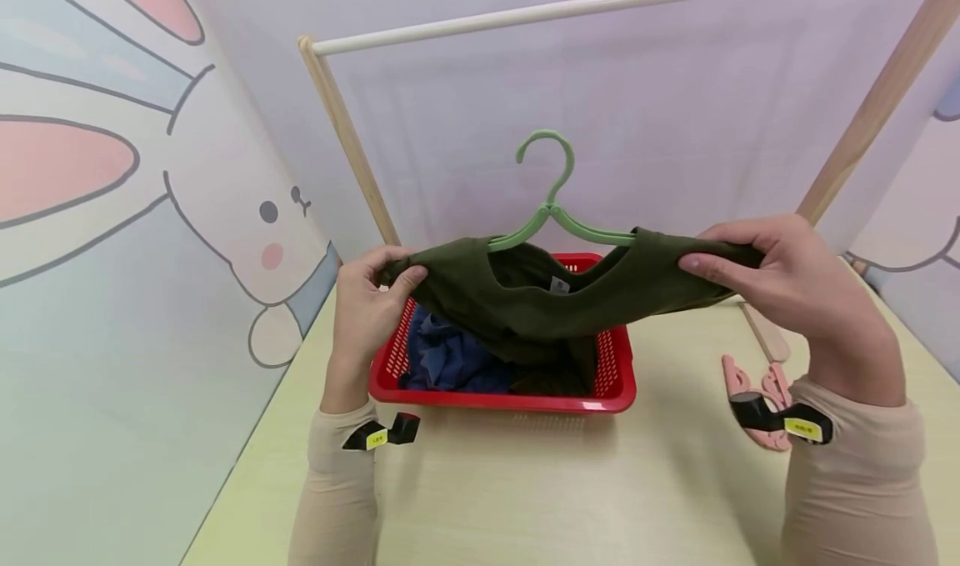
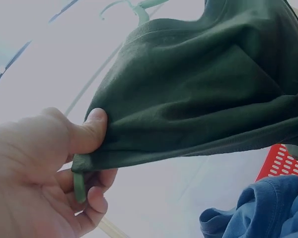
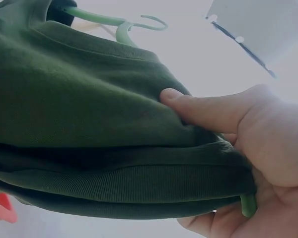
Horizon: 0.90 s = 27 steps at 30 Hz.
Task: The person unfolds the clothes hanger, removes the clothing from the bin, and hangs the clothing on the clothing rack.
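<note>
Dark green shirt point(image 1: 555, 320), wide neckline point(image 1: 534, 293), pale label point(image 1: 559, 284), on light green hanger point(image 1: 551, 207), both hands point(image 1: 366, 303) point(image 1: 802, 287) pinching its outer ends.

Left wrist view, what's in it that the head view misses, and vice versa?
Only the left wrist view shows the green hanger's tip poking out of the dark green shirt by the left hand. Only the head view shows the right hand and the painted bunny face. Both share the shirt, left hand, hanger's hook, red basket and blue cloth.
</note>
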{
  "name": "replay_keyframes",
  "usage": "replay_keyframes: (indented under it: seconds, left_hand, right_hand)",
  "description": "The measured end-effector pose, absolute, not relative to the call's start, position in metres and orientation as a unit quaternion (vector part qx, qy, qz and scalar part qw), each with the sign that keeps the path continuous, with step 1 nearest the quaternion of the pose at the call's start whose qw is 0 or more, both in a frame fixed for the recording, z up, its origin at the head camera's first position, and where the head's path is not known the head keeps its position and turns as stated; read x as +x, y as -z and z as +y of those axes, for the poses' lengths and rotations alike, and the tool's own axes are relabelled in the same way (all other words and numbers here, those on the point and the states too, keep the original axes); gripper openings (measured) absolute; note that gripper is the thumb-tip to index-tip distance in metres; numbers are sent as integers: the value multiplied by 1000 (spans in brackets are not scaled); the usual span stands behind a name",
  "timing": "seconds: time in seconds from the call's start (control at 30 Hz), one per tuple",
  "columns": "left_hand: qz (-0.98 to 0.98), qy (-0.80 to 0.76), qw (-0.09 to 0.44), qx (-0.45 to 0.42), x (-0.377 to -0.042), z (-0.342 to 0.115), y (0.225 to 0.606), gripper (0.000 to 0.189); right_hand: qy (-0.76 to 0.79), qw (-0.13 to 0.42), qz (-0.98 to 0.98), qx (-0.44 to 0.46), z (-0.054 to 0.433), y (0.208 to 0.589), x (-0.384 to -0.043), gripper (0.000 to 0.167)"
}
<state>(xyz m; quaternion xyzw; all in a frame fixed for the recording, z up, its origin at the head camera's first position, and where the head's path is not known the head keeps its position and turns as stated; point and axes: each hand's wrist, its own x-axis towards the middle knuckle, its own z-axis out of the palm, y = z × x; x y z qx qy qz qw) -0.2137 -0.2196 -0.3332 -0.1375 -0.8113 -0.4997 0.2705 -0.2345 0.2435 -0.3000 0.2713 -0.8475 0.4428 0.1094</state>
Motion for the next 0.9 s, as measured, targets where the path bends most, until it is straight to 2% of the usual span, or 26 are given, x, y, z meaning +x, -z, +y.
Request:
replay_keyframes:
  seconds: [0.33,0.67,0.9]
  left_hand:
    - [-815,509,251,-119,-216,-227,334,32]
    - [-831,502,234,-52,-203,-247,340,33]
    - [-899,397,183,-4,-211,-273,373,33]
  right_hand:
    - [-463,139,-837,257,254,300,-235,12]
    - [-468,163,-837,231,259,300,-232,8]
    - [-481,178,-836,196,264,297,-231,3]
